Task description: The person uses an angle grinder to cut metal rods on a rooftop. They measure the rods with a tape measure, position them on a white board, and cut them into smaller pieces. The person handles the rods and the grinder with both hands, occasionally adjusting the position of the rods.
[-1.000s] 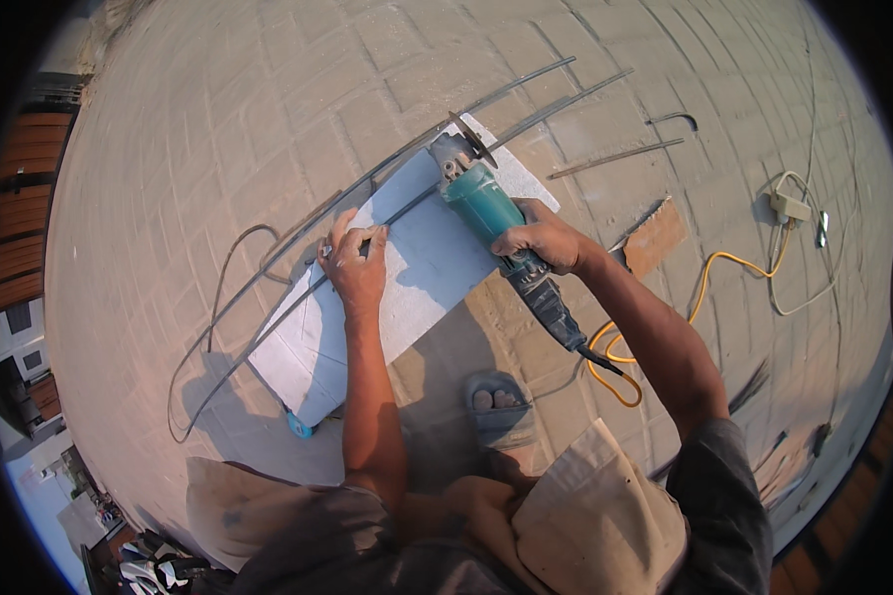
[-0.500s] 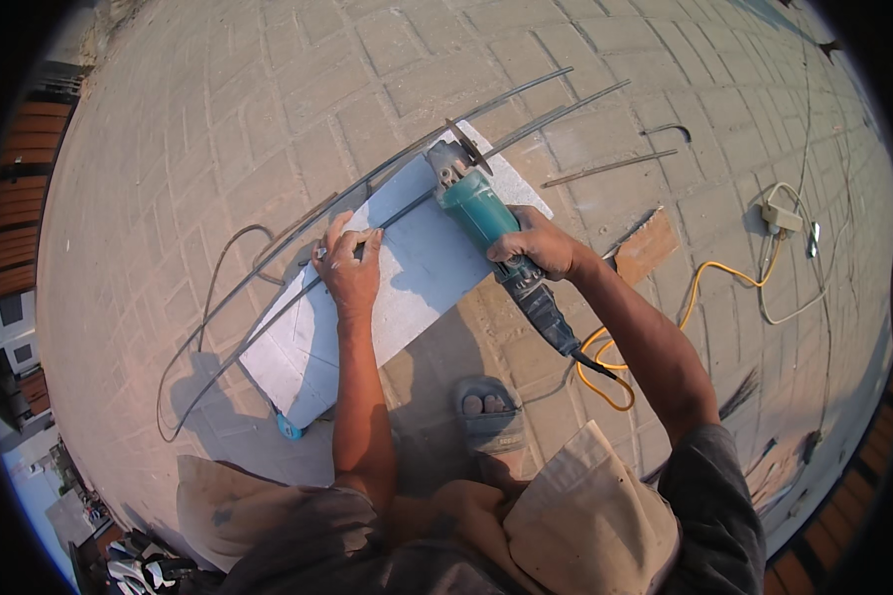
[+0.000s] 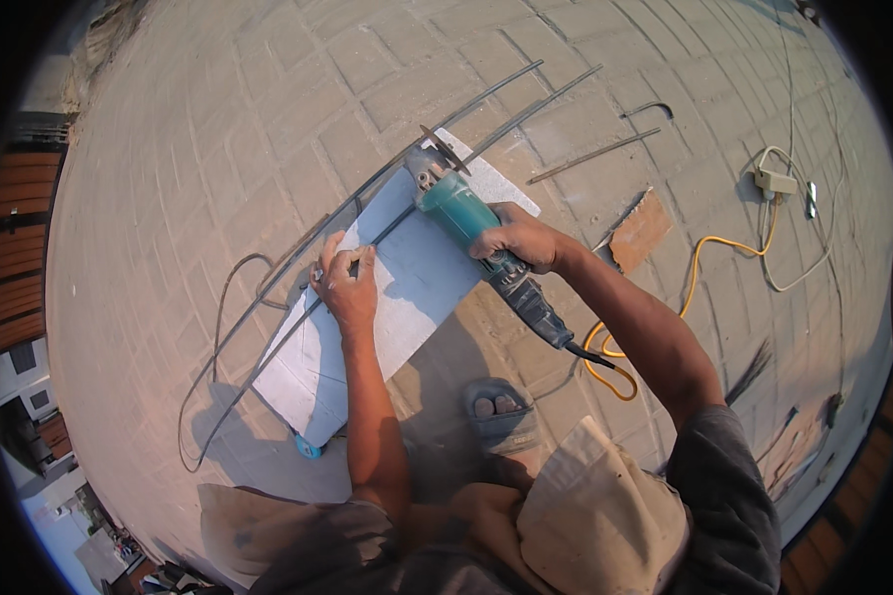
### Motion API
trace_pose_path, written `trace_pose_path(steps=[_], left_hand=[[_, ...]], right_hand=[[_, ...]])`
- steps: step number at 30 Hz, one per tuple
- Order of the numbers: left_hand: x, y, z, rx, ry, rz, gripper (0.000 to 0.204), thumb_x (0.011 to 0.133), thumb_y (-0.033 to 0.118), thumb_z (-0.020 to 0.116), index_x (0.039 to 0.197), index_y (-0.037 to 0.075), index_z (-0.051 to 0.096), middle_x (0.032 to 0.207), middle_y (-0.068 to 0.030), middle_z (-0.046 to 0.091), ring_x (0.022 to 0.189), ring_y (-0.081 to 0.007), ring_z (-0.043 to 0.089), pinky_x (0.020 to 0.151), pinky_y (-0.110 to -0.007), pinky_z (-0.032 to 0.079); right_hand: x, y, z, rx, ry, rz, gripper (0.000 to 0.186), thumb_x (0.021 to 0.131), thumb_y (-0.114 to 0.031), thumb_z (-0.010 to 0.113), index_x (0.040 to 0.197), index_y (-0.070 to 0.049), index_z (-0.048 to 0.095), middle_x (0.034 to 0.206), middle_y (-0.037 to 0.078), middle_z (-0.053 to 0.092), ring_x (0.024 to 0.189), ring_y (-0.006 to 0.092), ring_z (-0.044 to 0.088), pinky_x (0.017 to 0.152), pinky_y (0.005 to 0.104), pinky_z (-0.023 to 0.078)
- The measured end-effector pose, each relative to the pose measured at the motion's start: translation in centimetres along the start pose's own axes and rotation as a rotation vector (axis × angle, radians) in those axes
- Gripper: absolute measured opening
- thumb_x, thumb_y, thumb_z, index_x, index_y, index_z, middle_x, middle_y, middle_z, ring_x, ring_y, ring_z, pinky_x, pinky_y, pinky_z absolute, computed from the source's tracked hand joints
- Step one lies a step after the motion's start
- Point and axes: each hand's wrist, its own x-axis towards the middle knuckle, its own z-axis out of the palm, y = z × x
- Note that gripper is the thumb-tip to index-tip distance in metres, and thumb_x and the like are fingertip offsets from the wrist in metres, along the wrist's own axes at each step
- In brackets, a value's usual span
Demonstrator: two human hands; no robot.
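Grips a green angle grinder in the right hand, with the grip closed firmly around the rear of the body. Points the grinder's head toward the far left, above the far part of a white slab. Holds the cutting disc on edge, crosswise over a long dark metal rod; cannot tell from this view whether in contact with it. Holds the same rod down against the slab with the left hand, with the grip shut on it and thumb and forefinger bent, to the near left of the grinder. Has the rod lying lengthwise across the slab, jutting past both ends.

Has a second rod length running alongside on the far side, and a rounded bend at the near left. Shows a small blue object at the slab's near end, too small to identify, and a sandal on the near side. To the right, has on the brick paving a short straight rod, a hooked rod farther off, a torn brown piece, and an orange cable leading to a beige socket block.
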Motion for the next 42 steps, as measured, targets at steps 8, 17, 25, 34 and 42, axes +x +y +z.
trace_pose_path(steps=[8, 17, 25, 34, 42], left_hand=[[0.2, -0.1, 0.0, 0.003, 0.0, 0.008, 0.017, 0.084, 0.027, 0.078, 0.083, 0.012, 0.069, 0.13, -0.0027, 0.063, 0.118, -0.023, 0.058, 0.11, -0.052, 0.029], [0.0, 0.1, 0.1, -0.02, 0.012, 0.008, 0.016, 0.083, 0.026, 0.078, 0.083, 0.012, 0.07, 0.128, -0.0025, 0.064, 0.119, -0.0244, 0.057, 0.109, -0.051, 0.031], [0.3, -0.1, 0.0, -0.014, 0.005, 0.029, 0.017, 0.084, 0.027, 0.077, 0.083, 0.011, 0.07, 0.128, -0.0017, 0.064, 0.118, -0.0238, 0.057, 0.109, -0.05, 0.031], [0.2, 0.1, 0.1, 0.008, 0.011, 0.026, 0.017, 0.084, 0.026, 0.077, 0.082, 0.011, 0.07, 0.127, -0.0018, 0.064, 0.118, -0.0233, 0.057, 0.109, -0.05, 0.03], [0.2, 0.0, 0.0, 0.016, -0.007, 0.014, 0.019, 0.085, 0.027, 0.076, 0.085, 0.009, 0.071, 0.129, -0.0039, 0.063, 0.118, -0.0266, 0.057, 0.107, -0.05, 0.032]], right_hand=[[0.0, 0.9, -0.2, -0.043, 0.027, -0.022, 0.039, 0.069, -0.019, 0.076, 0.097, 0.007, 0.065, 0.083, 0.007, 0.064, 0.072, 0.0136, 0.061, 0.062, 0.0278, 0.05], [-0.2, -0.1, 0.1, 0.05, 0.01, 0.024, 0.039, 0.069, -0.016, 0.075, 0.098, 0.007, 0.065, 0.084, 0.007, 0.064, 0.071, 0.013, 0.061, 0.062, 0.0274, 0.05], [-0.3, 0.4, 0.0, 0.038, 0.019, 0.004, 0.042, 0.068, -0.017, 0.077, 0.1, 0.007, 0.064, 0.086, 0.008, 0.064, 0.073, 0.0137, 0.062, 0.062, 0.0272, 0.051], [-0.3, 0.2, 0.2, 0.019, 0.011, -0.008, 0.043, 0.068, -0.019, 0.076, 0.1, 0.007, 0.063, 0.085, 0.006, 0.062, 0.072, 0.0125, 0.061, 0.061, 0.026, 0.05], [-0.3, 0.6, -0.1, -0.021, 0.022, -0.017, 0.043, 0.068, -0.021, 0.076, 0.099, 0.006, 0.064, 0.086, 0.007, 0.063, 0.074, 0.0143, 0.061, 0.063, 0.0278, 0.049]])
